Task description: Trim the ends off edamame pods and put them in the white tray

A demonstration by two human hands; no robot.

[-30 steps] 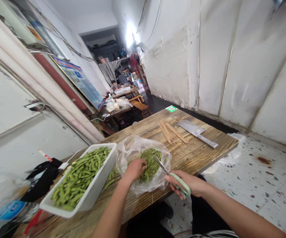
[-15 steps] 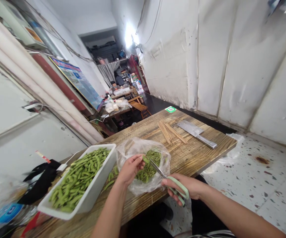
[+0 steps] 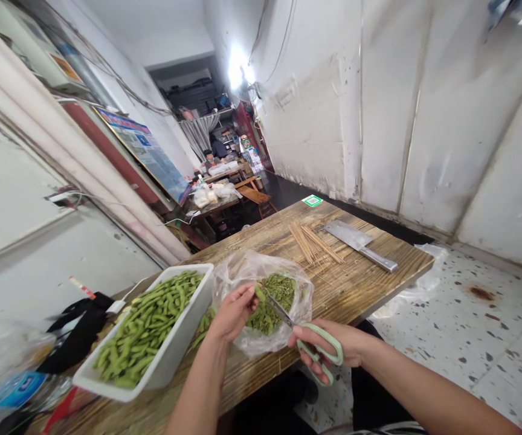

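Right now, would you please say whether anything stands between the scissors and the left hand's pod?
Nothing visible does: the scissors in the right hand reach up to the pod, held in the left hand over the plastic bag.

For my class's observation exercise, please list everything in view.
table: one, brown, foreground
tub: one, white, table's left
pods: many, green, in and beside tub
bag: one, translucent, beside tub
small pieces: many, green, in bag
sticks: many, tan, beyond bag
cleaver: one, silvery, right of sticks
sticker: one, green-white, table's far corner
bottle: one, blue label, lower left
background clutter: uncounted, mixed, far end
scissors: one pair, green-handled, tips above bag
left hand: one, bare, pinching pod
right hand: one, bare, holding scissors
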